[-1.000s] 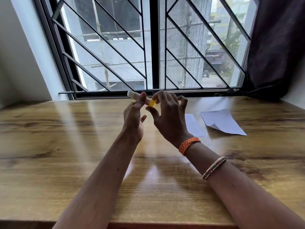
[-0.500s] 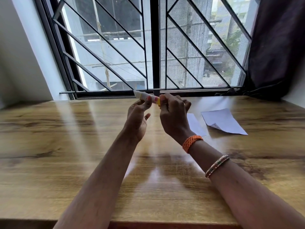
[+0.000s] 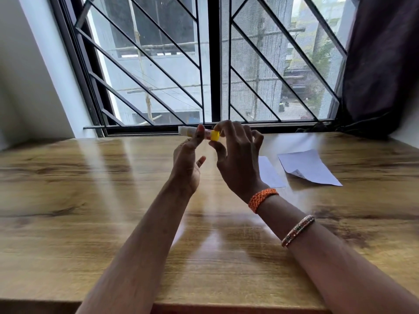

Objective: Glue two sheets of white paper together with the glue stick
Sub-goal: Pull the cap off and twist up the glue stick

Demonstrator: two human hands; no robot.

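Both hands are raised above the table, meeting at the glue stick (image 3: 196,133), which lies sideways in the air just in front of the window sill. The left hand (image 3: 187,164) holds the white barrel, its thumb laid up across the tube and the other fingers behind it, mostly hidden from where I stand. The right hand (image 3: 237,159) pinches the yellow end (image 3: 215,135) between thumb and forefinger, the remaining fingers fanned loose behind. Whether that yellow piece is a cap being worked off or the twist base being turned I cannot tell; either way, it looks to me like the stick is only being made ready. No glue tip is showing. To the right of the glue stick and lower, the two sheets of white paper lie flat on the wooden table (image 3: 90,200): the nearer sheet (image 3: 269,173) is partly hidden behind the right wrist, and the farther sheet (image 3: 310,166) sits just beside it with one corner curled up. The sheets lie apart, not overlapping, and neither shows any smear I can make out. So by my reckoning almost everything is left: exposing the glue, spreading it on one sheet, laying the other on top and pressing them down. An orange band (image 3: 261,198) and a thin bangle (image 3: 298,231) ring the right forearm.
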